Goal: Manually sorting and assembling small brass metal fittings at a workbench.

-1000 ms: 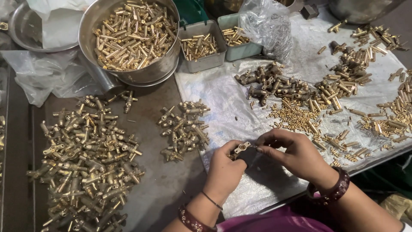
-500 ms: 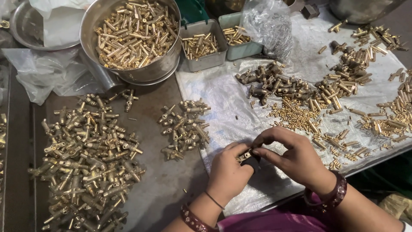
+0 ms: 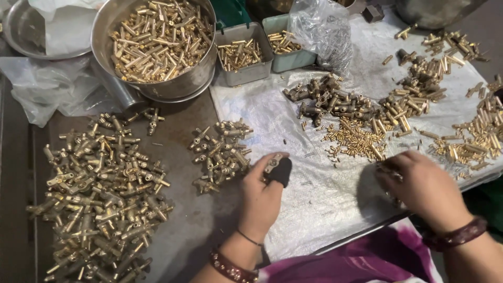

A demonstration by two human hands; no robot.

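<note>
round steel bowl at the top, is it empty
No, the round steel bowl is heaped with brass fittings almost to its rim.

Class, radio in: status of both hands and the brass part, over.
Left hand grips a small brass fitting beside a black piece. Right hand down among loose brass pins, grip unclear. Nothing between the hands.

A small brass fitting (image 3: 273,163) sits pinched in the fingertips of the left hand (image 3: 263,195), short and stubby, one round open end facing up, over the left edge of the white sheet (image 3: 325,194). The right hand (image 3: 423,186) rests palm down on tiny brass pins (image 3: 356,140) strewn near the sheet's front edge, fingers curled over them.
</note>
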